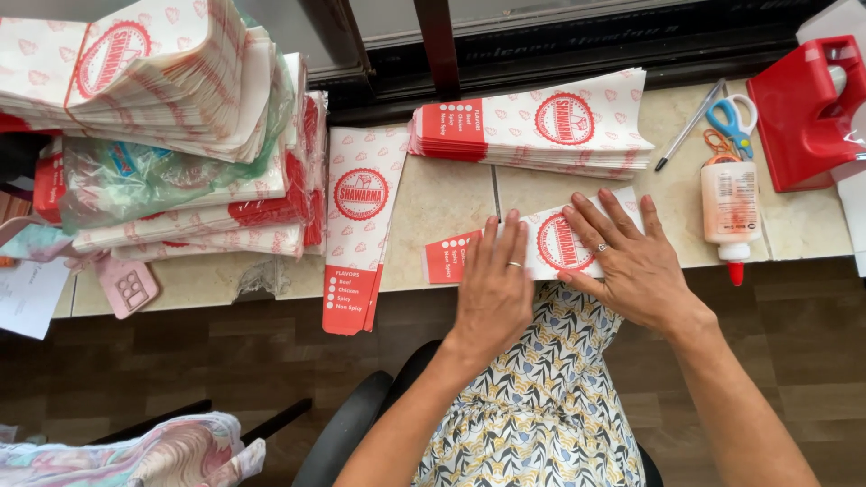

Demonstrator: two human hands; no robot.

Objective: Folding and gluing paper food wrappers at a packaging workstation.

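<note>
Hands, L [492,289] & R [627,257], flat, fingers spread on paper bag [541,242] at counter [433,203] edge

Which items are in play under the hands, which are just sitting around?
In play: left hand and right hand flat on paper bag.
Idle: bag stack, single bag, glue bottle, scissors, pen, tape dispenser.
</note>
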